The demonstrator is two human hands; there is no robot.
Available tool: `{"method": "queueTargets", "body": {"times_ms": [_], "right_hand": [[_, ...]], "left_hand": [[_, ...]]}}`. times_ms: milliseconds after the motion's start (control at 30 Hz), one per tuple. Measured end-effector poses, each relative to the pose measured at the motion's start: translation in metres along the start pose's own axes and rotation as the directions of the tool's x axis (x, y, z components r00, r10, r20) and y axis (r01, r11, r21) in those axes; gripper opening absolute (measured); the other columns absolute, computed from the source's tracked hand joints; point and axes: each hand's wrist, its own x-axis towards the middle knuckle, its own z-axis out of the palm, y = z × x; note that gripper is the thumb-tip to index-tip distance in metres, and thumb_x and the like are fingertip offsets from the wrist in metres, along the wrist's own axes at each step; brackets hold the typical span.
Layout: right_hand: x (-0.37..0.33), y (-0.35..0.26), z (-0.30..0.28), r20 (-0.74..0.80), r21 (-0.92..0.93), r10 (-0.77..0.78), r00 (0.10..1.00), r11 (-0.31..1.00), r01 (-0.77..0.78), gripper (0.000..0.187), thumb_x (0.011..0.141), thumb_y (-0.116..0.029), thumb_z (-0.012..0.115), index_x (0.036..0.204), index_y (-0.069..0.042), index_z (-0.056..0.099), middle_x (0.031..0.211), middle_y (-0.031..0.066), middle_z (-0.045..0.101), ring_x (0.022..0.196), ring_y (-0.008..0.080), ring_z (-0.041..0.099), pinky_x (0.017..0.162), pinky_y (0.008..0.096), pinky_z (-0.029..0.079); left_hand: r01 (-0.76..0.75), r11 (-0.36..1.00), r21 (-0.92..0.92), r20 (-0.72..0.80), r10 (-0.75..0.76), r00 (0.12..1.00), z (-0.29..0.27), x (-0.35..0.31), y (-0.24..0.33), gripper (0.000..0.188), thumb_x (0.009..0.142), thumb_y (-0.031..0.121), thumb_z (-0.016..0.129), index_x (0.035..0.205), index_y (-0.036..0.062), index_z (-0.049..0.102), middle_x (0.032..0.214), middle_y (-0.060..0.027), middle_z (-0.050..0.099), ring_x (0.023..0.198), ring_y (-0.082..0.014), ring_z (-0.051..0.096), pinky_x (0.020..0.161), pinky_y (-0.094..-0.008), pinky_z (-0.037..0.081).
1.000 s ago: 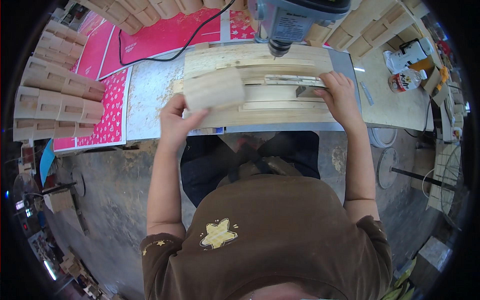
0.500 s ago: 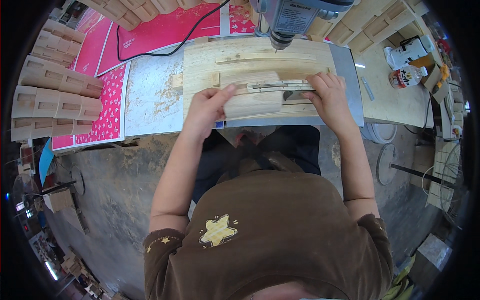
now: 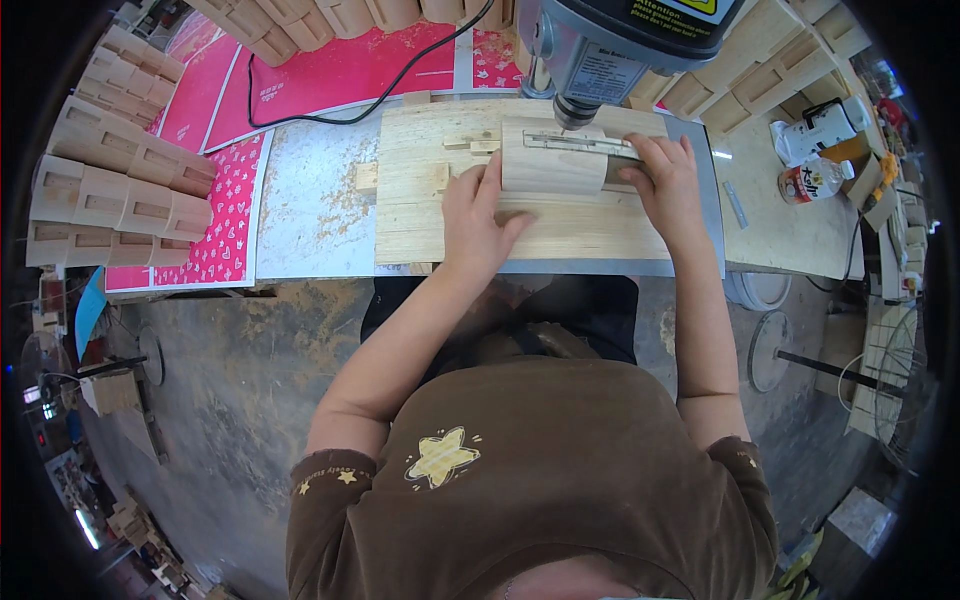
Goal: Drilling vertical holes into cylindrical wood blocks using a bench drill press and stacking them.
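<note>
A pale wooden block (image 3: pixel 535 170) with a curved face lies under the drill's chuck (image 3: pixel 575 108), against the wooden strips on the plywood board (image 3: pixel 430 225). Along its upper side runs a narrow slotted strip (image 3: pixel 570 142) that reaches past the block's right end. Fingertips of my left hand (image 3: pixel 478 220) rest against the block's left end, with the thumb held apart below. My right hand (image 3: pixel 662 185) pinches the strip's right end between thumb and fingers, beside a darker flat part (image 3: pixel 622 176) that is mostly covered. The drill's tip sits just above the strip; I cannot tell whether it touches.
The bench drill's head (image 3: pixel 625 45) overhangs the board's far side. Small wooden stops (image 3: pixel 428 177) sit left of the block. Stacked wooden pieces (image 3: pixel 120 190) line the left and back. A black cable (image 3: pixel 375 103) crosses the pink sheet. A bottle (image 3: pixel 812 182) stands at right.
The block and strip have moved away from me and slightly right, under the drill. My left hand has loosened its thumb grip and now touches the block's left end; my right still pinches the strip.
</note>
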Motion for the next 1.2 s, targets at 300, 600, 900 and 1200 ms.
{"method": "queueTargets", "body": {"times_ms": [300,600,900,1200], "right_hand": [[0.015,-0.013,-0.007,-0.061,0.271,0.003,0.998,0.962,0.014,0.036,0.074,-0.007,0.070,0.109,-0.010,0.060,0.103,0.0069,0.061,0.101,0.0251,0.057,0.100,0.0517,0.034],[0.139,-0.048,-0.125,-0.527,0.505,0.251,0.812,0.861,0.062,0.025,0.094,-0.021,0.051,0.102,0.000,0.062,0.085,0.0034,0.064,0.076,0.0137,0.057,0.072,0.0251,0.044],[0.054,-0.065,-0.120,-0.322,0.026,0.019,0.947,1.000,-0.011,0.020,0.093,-0.014,0.055,0.099,0.002,0.064,0.068,0.0017,0.056,0.063,0.0080,0.052,0.059,0.0205,0.040],[0.001,-0.040,-0.006,-0.554,0.286,0.016,0.833,0.943,0.172,0.011,0.082,-0.004,0.060,0.093,-0.003,0.065,0.066,0.0070,0.054,0.061,0.0222,0.051,0.061,0.0316,0.040]], "left_hand": [[-0.075,0.984,0.160,0.050,0.067,0.996,-0.013,0.012,-0.036,0.061,0.059,0.029,0.079,0.114,0.0090,0.061,0.076,0.0009,0.053,0.083,-0.0201,0.050,0.081,-0.0368,0.031],[-0.059,0.986,0.155,0.087,0.046,0.995,-0.014,0.012,-0.039,0.060,0.060,0.029,0.078,0.115,0.0112,0.061,0.077,0.0006,0.051,0.080,-0.0196,0.048,0.078,-0.0363,0.030],[-0.066,0.984,0.163,0.064,0.057,0.996,-0.016,0.007,-0.044,0.059,0.062,0.028,0.078,0.116,0.0120,0.061,0.076,0.0005,0.050,0.080,-0.0188,0.049,0.078,-0.0356,0.029],[-0.093,0.984,0.152,0.069,0.083,0.994,-0.011,0.011,-0.041,0.061,0.061,0.027,0.079,0.117,0.0114,0.060,0.075,0.0004,0.049,0.079,-0.0184,0.049,0.076,-0.0355,0.029]]}}
